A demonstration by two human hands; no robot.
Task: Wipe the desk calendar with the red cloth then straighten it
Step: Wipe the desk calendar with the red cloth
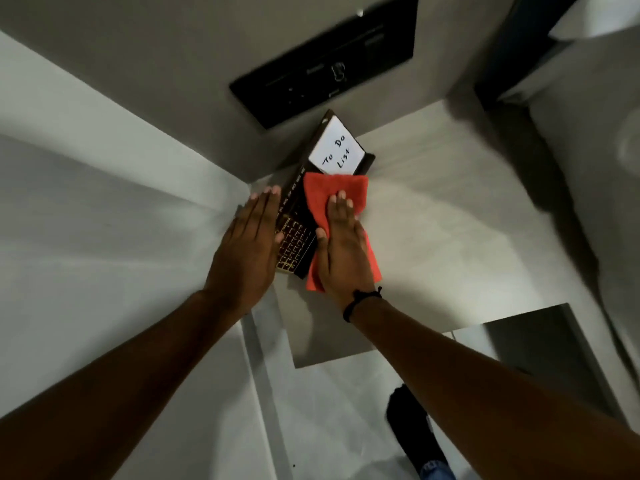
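Red cloth (332, 202) pressed flat on desk calendar (294, 240) by open right hand (343, 251). Left hand (249, 244) laid flat, fingers extended, against calendar's left edge. White "To Do List" card (336, 148) just beyond cloth; black panel (325, 60) mounted on wall behind.

Pale grey walls (104, 140), white desk surface (450, 220), black wall-mounted screen (325, 60), dim light
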